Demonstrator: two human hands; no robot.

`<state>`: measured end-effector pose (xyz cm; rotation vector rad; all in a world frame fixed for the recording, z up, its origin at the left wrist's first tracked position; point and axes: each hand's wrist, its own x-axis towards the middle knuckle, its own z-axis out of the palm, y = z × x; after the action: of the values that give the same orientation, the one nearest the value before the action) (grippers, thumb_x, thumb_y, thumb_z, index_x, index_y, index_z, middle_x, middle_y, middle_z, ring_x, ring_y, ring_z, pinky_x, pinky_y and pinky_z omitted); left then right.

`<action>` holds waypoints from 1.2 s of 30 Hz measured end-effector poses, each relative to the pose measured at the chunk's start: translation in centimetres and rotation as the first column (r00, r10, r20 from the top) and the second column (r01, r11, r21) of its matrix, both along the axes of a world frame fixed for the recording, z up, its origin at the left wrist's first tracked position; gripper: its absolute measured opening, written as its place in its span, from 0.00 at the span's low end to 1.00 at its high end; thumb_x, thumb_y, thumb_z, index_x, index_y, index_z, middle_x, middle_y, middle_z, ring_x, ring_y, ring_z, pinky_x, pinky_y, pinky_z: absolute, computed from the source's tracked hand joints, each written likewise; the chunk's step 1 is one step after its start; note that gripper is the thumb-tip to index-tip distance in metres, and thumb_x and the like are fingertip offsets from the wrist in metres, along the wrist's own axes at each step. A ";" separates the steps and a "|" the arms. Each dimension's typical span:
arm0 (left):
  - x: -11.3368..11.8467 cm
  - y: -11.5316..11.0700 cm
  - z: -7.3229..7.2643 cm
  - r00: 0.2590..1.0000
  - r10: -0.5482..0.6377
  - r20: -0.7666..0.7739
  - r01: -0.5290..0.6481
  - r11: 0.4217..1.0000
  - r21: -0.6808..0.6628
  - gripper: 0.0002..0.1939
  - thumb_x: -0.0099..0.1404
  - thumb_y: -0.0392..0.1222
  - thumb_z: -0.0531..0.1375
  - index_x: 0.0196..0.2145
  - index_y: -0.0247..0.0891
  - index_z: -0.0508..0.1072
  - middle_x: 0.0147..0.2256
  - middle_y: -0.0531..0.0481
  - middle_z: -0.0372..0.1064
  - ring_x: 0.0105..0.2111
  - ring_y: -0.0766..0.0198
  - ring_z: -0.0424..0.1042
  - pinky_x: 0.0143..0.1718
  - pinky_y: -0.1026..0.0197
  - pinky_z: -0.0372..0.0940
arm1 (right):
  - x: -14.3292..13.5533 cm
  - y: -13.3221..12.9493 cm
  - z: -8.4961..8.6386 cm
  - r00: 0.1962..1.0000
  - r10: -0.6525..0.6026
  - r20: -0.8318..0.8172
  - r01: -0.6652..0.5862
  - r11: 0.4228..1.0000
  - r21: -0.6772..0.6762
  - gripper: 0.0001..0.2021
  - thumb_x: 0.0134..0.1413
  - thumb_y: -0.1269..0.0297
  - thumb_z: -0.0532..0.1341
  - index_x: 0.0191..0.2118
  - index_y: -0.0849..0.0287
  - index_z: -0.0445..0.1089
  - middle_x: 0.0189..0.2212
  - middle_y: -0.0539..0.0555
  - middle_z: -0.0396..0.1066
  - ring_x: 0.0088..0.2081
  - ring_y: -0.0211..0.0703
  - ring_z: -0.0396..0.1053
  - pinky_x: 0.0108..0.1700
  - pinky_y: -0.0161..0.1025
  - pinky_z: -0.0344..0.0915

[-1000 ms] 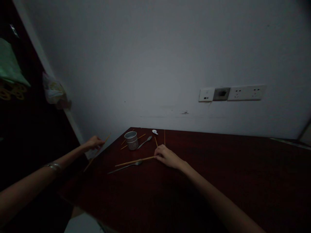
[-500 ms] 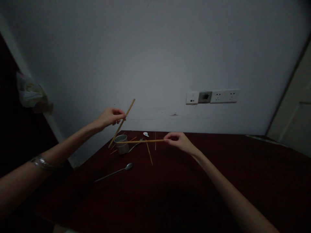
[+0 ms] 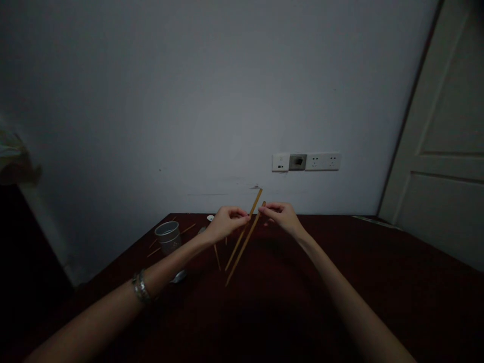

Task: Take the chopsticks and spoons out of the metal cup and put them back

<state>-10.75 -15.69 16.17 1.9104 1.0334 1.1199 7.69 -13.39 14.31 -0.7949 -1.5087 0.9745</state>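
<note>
My left hand (image 3: 230,222) pinches one wooden chopstick (image 3: 255,202) near its upper part. A second chopstick (image 3: 245,243) hangs from my right hand (image 3: 280,216), whose fingertips are closed on its top end. Both sticks slant down to the left, side by side, with a narrow gap between them and their lower tips over the dark red table (image 3: 302,287). To the left stands a grey metal cup (image 3: 168,237). More chopsticks lie around it, and another chopstick (image 3: 217,257) rests on the table behind my left wrist. The spoon (image 3: 179,276) is partly hidden by my left forearm.
A small white object (image 3: 210,218) lies near the wall, partly behind my left hand. White sockets (image 3: 323,161) sit on the wall above the table. A door (image 3: 446,151) stands at the right, and a plastic bag (image 3: 13,156) hangs at the far left.
My left hand has moved right, away from the cup, bringing its chopstick beside the other. The chopstick in my right hand has swung from level to steeply slanted. The view has turned right.
</note>
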 end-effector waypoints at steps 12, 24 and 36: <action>5.4 1.8 -4.4 0.975 0.022 0.223 0.024 0.979 -0.200 0.09 0.51 0.43 0.61 0.25 0.33 0.70 0.17 0.55 0.62 0.14 0.73 0.59 0.15 0.69 0.56 | 3.5 0.5 -0.5 0.993 -0.121 0.015 0.121 0.993 0.015 0.16 0.39 0.54 0.63 0.30 0.63 0.73 0.25 0.52 0.72 0.24 0.37 0.67 0.18 0.31 0.66; 6.7 2.3 -7.7 0.953 0.066 0.295 0.028 0.952 -0.305 0.09 0.50 0.44 0.61 0.25 0.34 0.70 0.15 0.55 0.61 0.14 0.73 0.60 0.14 0.69 0.58 | 3.4 1.6 -2.2 0.984 -0.168 0.059 0.174 0.978 -0.113 0.14 0.39 0.56 0.63 0.29 0.64 0.72 0.20 0.50 0.69 0.19 0.33 0.65 0.13 0.27 0.63; 6.1 2.7 -9.3 0.956 0.086 0.279 0.018 0.937 -0.350 0.11 0.49 0.44 0.62 0.26 0.33 0.70 0.14 0.55 0.60 0.13 0.72 0.59 0.13 0.69 0.58 | 2.9 2.6 -3.8 0.989 -0.146 0.026 0.148 0.973 -0.180 0.13 0.40 0.58 0.63 0.28 0.63 0.71 0.20 0.50 0.69 0.20 0.34 0.66 0.13 0.27 0.62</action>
<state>-4.63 -12.98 6.91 1.4038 1.0237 1.1118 10.55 -10.82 10.51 -1.0299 -1.3637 1.0062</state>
